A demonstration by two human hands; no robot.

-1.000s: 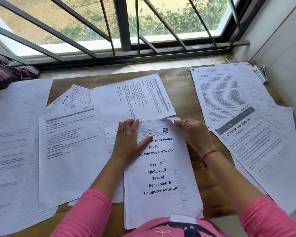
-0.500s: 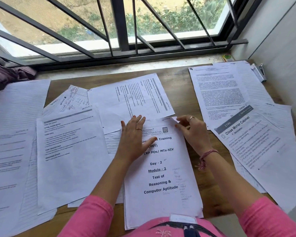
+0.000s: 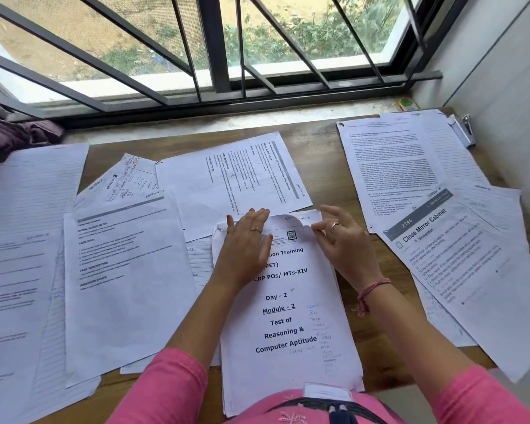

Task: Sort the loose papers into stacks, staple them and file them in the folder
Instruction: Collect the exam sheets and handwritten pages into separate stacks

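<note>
At 6 o'clock on the table (image 3: 318,154), the "Module - 2" stack (image 3: 288,316) lies squared before the person. The left hand (image 3: 245,240) presses flat on it, grip spread; the right hand (image 3: 340,240) pinches its top right corner. Loose papers (image 3: 123,280) cover 9 and 3 o'clock, so I judge sorting barely begun: 1 stack forming, nothing visibly stapled, no folder recognisable. Compared with 1 second earlier, the corner is lifted.
</note>
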